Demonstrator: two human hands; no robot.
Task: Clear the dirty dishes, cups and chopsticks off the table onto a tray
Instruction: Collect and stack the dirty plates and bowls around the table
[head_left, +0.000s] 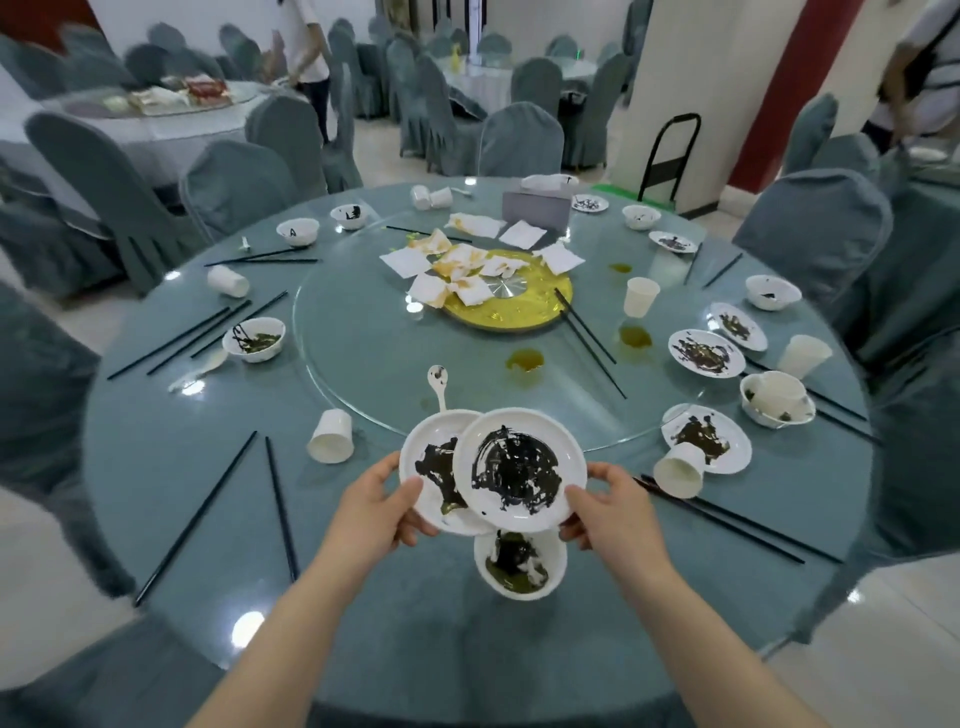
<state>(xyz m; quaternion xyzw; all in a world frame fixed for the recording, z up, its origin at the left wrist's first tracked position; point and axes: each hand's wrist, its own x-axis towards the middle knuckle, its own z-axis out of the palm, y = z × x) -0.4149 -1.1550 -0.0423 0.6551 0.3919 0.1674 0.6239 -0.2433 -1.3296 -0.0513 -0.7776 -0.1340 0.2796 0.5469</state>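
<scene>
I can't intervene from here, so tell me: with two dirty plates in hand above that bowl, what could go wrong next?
1. The right plate overlaps the left plate off-centre, each pinched at one rim by the right hand or the left hand; greasy sauce could make them slide.
2. The bowl sits right below; a dropped plate might hit it.
3. The spoon lies close behind and could get knocked.

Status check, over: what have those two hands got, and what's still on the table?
Left hand holds lower white plate; right hand holds upper smeared plate. White dirty bowl beneath. No tray visible.
</scene>
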